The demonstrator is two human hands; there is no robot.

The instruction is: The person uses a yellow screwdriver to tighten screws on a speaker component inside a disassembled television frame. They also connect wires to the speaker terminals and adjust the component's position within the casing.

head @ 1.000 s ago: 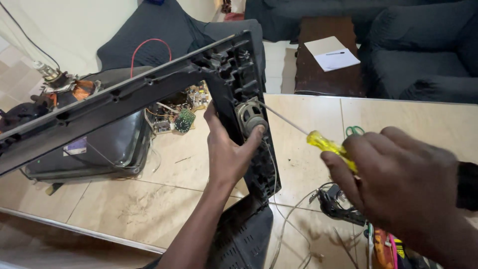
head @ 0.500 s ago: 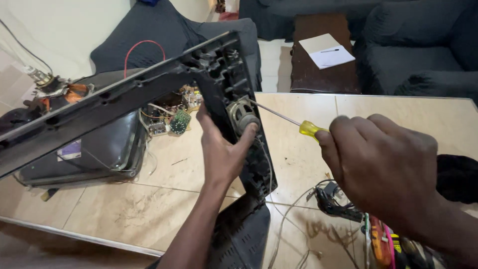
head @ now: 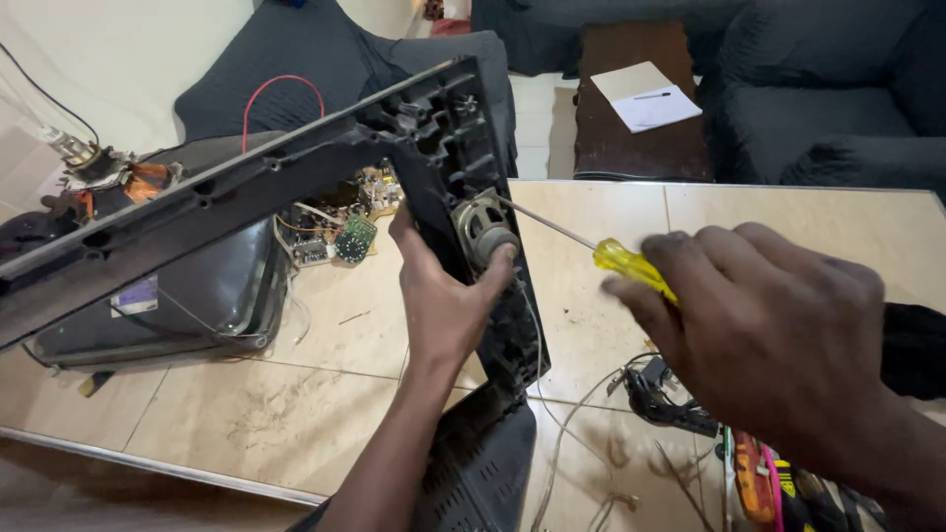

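My left hand (head: 440, 296) grips the upright side of a dark plastic television front frame (head: 246, 197), thumb next to the round speaker (head: 483, 225) mounted in it. In my right hand (head: 759, 325) is a screwdriver with a yellow handle (head: 631, 264); its thin metal shaft points left and its tip touches the frame just beside the speaker. The frame stands tilted over the floor, its long top bar running off to the left.
A bare picture tube (head: 187, 286) lies on the tiled floor at left with a circuit board (head: 345, 232) behind it. Loose cables and a black part (head: 660, 394) lie at right, coloured tools (head: 759, 473) at bottom right. A brown table with paper (head: 641, 99) and dark sofas stand behind.
My right hand has moved the screwdriver left and down, so its tip now meets the frame by the speaker. My left hand keeps its grip on the frame.
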